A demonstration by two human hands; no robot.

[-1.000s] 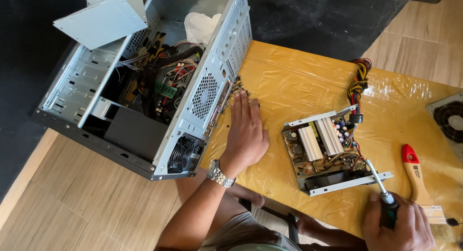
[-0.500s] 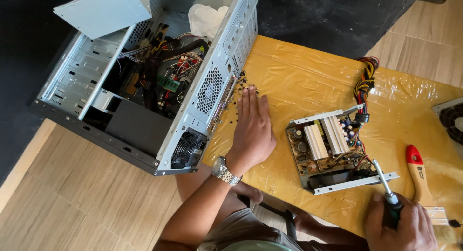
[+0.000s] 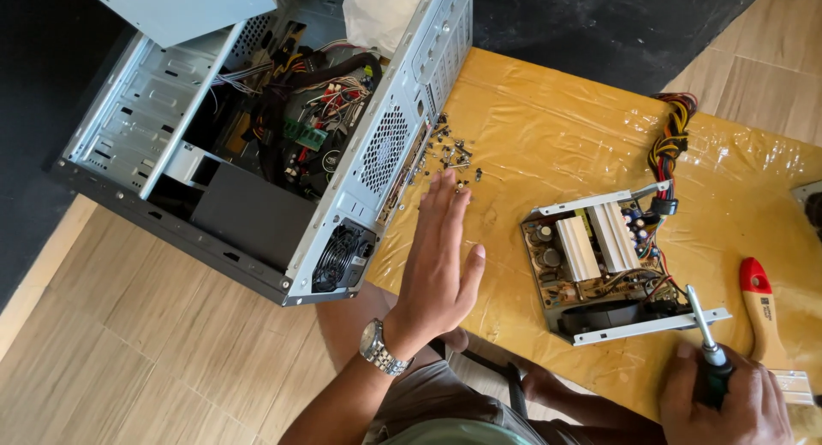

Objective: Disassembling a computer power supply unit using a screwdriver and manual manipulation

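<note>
— Left hand (image 3: 438, 265) flat, open, just short of loose screws (image 3: 451, 154); right hand (image 3: 728, 402) gripping screwdriver (image 3: 704, 338) at power supply (image 3: 608, 261).
— Probably mid-unscrewing; calls for steady tip seating.

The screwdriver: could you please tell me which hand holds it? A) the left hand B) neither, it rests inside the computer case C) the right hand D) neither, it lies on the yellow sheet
C: the right hand grips the screwdriver by its handle, with the tip at the open power supply, while the left hand lies flat and empty on the yellow sheet.
</note>
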